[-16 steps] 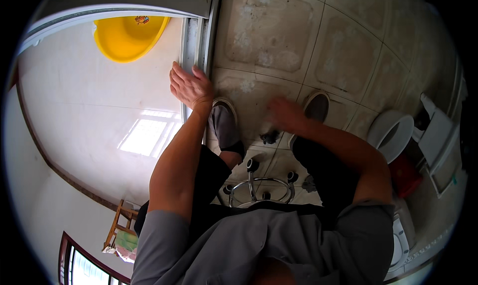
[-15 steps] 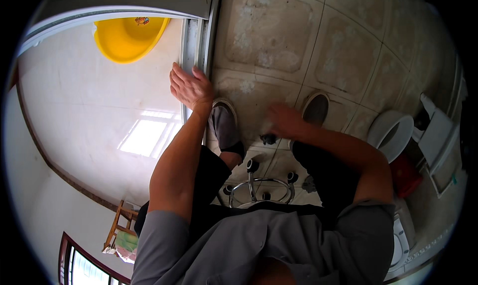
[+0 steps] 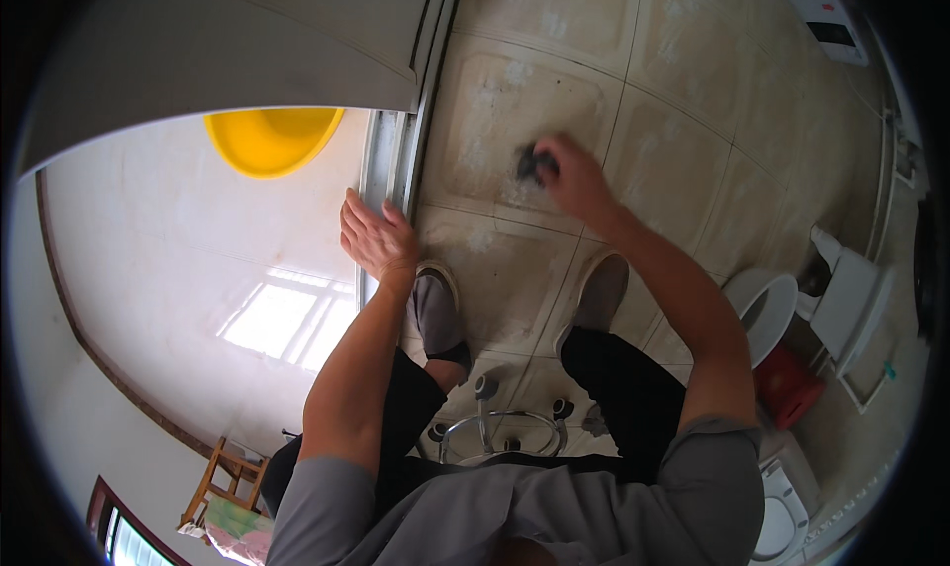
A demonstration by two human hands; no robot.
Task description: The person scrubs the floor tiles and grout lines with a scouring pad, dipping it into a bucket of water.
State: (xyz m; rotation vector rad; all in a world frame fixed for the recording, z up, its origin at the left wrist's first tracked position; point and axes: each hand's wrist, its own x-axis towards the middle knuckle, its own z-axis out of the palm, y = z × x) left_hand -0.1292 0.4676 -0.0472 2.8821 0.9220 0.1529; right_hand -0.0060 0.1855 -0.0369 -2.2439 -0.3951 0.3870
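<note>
My right hand (image 3: 574, 177) reaches out over the brown tiles (image 3: 505, 98) in front of my shoes. Its fingers are closed on a dark crumpled wad (image 3: 535, 163), which motion blurs; whether it presses on the tile I cannot tell. Dull whitish patches mark the tiles around it. To the left, my left hand (image 3: 379, 237) lies with fingers stretched out on the pale metal door track (image 3: 381, 160), holding nothing. My shoes, the left one (image 3: 433, 304) close to the track and the right one (image 3: 601, 287) farther right, stand on the tiles.
A grey door panel (image 3: 247, 47) fills the upper left, with a yellow basin (image 3: 272, 142) beyond its edge. Chrome stool legs (image 3: 485, 427) on casters show between my legs. At right are a white bucket (image 3: 767, 309), a red container (image 3: 787, 386) and a toilet (image 3: 782, 517).
My right hand has moved forward with the dark wad, from beside my right shoe to the tile farther ahead. My left hand stays on the track. The view has tilted, showing more ahead.
</note>
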